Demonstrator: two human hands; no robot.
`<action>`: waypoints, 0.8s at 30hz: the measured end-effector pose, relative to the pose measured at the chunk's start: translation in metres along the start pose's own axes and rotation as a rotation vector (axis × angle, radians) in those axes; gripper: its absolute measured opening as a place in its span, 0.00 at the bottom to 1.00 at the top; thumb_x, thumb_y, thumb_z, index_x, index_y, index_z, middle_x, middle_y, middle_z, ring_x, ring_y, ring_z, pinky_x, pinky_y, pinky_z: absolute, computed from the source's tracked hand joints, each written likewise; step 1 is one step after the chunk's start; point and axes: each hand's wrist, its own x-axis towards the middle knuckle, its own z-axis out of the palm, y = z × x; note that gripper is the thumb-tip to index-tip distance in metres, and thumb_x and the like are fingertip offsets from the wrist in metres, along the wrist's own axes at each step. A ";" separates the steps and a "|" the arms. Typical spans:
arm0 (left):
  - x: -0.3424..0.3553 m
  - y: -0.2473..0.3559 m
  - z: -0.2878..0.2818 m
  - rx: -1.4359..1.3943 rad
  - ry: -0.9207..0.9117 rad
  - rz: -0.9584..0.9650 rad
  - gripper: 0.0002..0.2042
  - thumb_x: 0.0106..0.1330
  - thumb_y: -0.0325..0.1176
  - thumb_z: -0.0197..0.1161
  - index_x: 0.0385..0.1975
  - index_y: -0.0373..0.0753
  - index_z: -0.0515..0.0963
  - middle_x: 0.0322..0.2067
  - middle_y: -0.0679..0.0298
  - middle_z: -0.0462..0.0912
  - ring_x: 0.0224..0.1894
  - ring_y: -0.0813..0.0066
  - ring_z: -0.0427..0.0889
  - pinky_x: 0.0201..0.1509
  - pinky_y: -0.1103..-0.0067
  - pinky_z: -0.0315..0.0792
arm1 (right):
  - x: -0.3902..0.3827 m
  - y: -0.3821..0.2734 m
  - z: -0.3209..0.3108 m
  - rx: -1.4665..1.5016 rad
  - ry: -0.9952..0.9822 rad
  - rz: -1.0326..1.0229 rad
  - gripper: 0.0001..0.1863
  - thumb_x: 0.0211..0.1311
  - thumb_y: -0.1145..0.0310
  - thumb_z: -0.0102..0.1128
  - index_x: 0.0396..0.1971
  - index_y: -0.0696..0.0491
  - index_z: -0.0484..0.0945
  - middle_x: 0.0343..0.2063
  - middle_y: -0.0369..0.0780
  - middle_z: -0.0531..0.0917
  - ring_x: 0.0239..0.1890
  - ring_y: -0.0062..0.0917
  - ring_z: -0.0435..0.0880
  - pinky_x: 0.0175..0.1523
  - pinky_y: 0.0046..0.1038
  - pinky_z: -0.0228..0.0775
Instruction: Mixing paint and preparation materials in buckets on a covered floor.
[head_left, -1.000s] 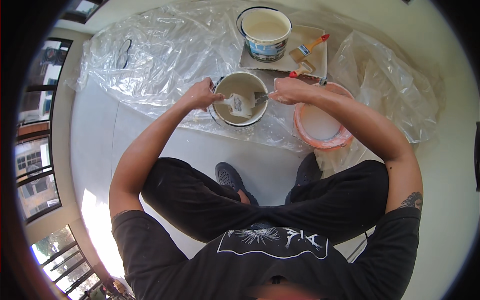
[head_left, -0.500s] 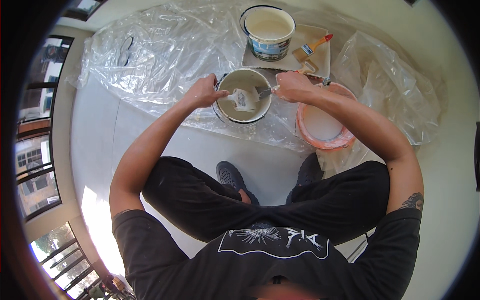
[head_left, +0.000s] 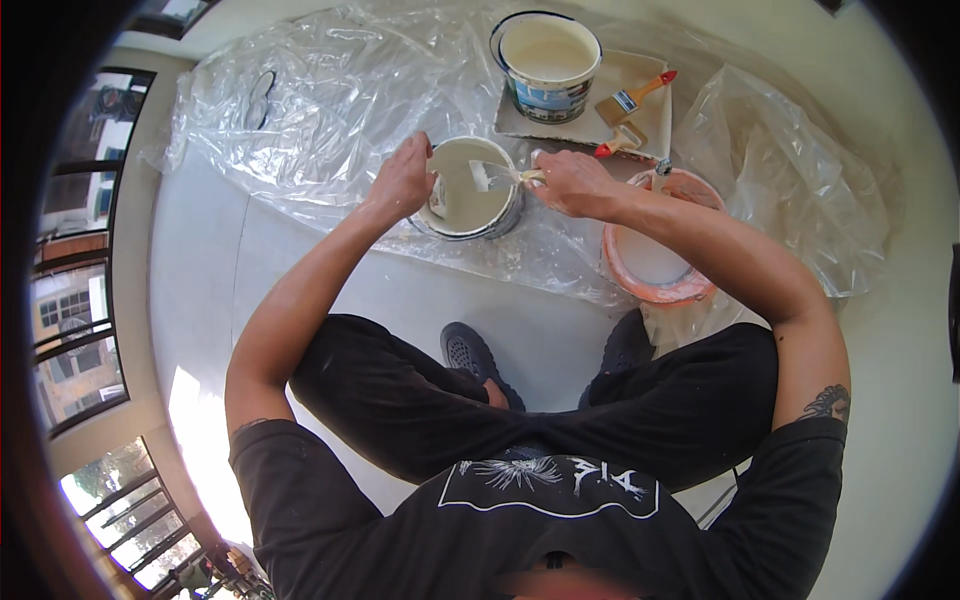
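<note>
My left hand [head_left: 400, 178] is closed on a white-coated tool [head_left: 438, 200] at the left rim of the bucket [head_left: 500, 215] in front of me, whose inside is pale cream. My right hand [head_left: 568, 183] grips the pale handle of a putty knife [head_left: 505, 176], its blade with white material on it held over that bucket from the right. Beside my right forearm stands an orange-rimmed bucket [head_left: 645, 258] of milky liquid with a handled tool [head_left: 660, 174] in it.
Behind, a printed bucket [head_left: 548, 90] and paintbrushes [head_left: 630, 97] sit on a tray [head_left: 520, 130]. Plastic sheeting [head_left: 320, 100] covers part of the pale floor [head_left: 260, 270]. My crossed legs and dark shoes [head_left: 470, 355] are near me; windows [head_left: 75, 340] line the left.
My left hand has risen slightly and drawn its tool from the bucket's middle to the left rim, turning it. The putty knife's blade now shows white, farther left inside the bucket.
</note>
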 end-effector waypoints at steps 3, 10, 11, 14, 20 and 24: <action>0.005 0.008 -0.012 -0.119 0.042 0.137 0.14 0.61 0.30 0.70 0.41 0.34 0.73 0.39 0.54 0.80 0.39 0.53 0.81 0.44 0.63 0.74 | 0.008 -0.003 -0.001 0.119 0.095 -0.129 0.17 0.66 0.57 0.63 0.40 0.57 0.82 0.36 0.52 0.87 0.40 0.49 0.86 0.47 0.46 0.76; 0.012 0.037 -0.035 -0.348 0.058 0.168 0.12 0.60 0.31 0.72 0.37 0.33 0.77 0.33 0.58 0.81 0.30 0.68 0.80 0.37 0.73 0.75 | 0.032 -0.018 -0.007 0.699 0.104 0.001 0.14 0.64 0.62 0.71 0.38 0.58 0.80 0.26 0.41 0.83 0.29 0.24 0.83 0.35 0.29 0.74; 0.012 0.038 -0.037 -0.345 0.076 0.185 0.12 0.60 0.31 0.73 0.38 0.34 0.78 0.33 0.58 0.81 0.29 0.70 0.80 0.37 0.73 0.75 | 0.034 -0.018 -0.007 0.773 0.062 0.044 0.13 0.64 0.64 0.72 0.38 0.57 0.79 0.25 0.38 0.82 0.29 0.19 0.81 0.34 0.27 0.73; 0.013 0.040 -0.041 -0.317 0.113 0.169 0.11 0.57 0.30 0.70 0.35 0.34 0.78 0.35 0.55 0.81 0.33 0.61 0.83 0.39 0.69 0.76 | 0.040 -0.020 -0.004 0.658 0.099 -0.010 0.12 0.66 0.67 0.70 0.39 0.57 0.77 0.27 0.38 0.81 0.27 0.18 0.81 0.31 0.25 0.72; 0.015 0.054 -0.042 -0.373 0.112 0.178 0.12 0.62 0.33 0.72 0.35 0.32 0.78 0.33 0.58 0.82 0.28 0.73 0.82 0.35 0.76 0.75 | 0.051 -0.027 0.011 0.754 0.101 -0.025 0.16 0.66 0.69 0.70 0.48 0.58 0.75 0.31 0.38 0.81 0.27 0.19 0.80 0.32 0.25 0.73; 0.012 0.067 -0.047 -0.442 0.110 0.155 0.14 0.65 0.36 0.72 0.37 0.31 0.78 0.33 0.58 0.83 0.29 0.74 0.84 0.35 0.77 0.76 | 0.057 -0.023 0.023 0.691 0.135 -0.194 0.16 0.62 0.63 0.72 0.41 0.60 0.81 0.31 0.44 0.84 0.31 0.29 0.85 0.37 0.32 0.76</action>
